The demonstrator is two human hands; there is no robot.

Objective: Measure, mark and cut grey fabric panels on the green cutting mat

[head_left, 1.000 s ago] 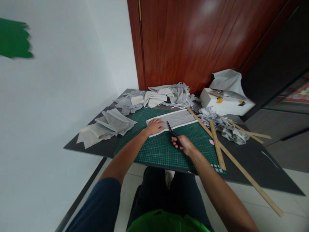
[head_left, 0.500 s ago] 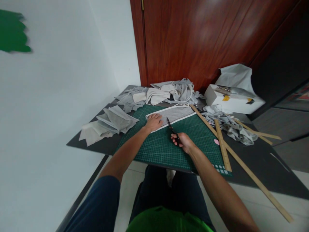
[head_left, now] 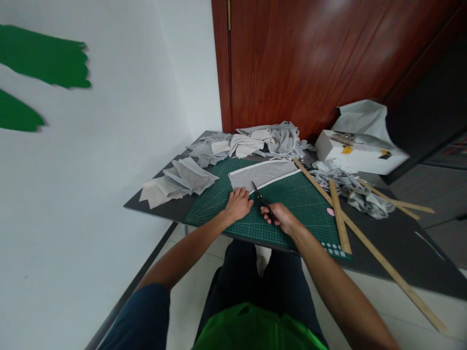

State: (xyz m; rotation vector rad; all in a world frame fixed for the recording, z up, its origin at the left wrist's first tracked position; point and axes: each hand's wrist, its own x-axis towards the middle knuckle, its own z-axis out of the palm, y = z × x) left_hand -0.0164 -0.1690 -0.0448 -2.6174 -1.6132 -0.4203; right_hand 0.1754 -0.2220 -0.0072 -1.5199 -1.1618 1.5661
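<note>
left fingers (head_left: 237,195) have slid back, loose at the near edge of the grey cloth (head_left: 263,172), right fingers (head_left: 264,210) gripping scissors (head_left: 259,196).

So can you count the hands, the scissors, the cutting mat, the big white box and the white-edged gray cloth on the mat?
Hands (left hand, right hand): 2
Scissors: 1
Cutting mat: 1
White box: 1
White-edged gray cloth: 1
Total: 6

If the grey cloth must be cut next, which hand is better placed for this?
Probably the right hand: it holds the black scissors, which point over the grey cloth. The left hand, without a tool, lies at the cloth's near edge and seems better suited to steadying it.
</note>
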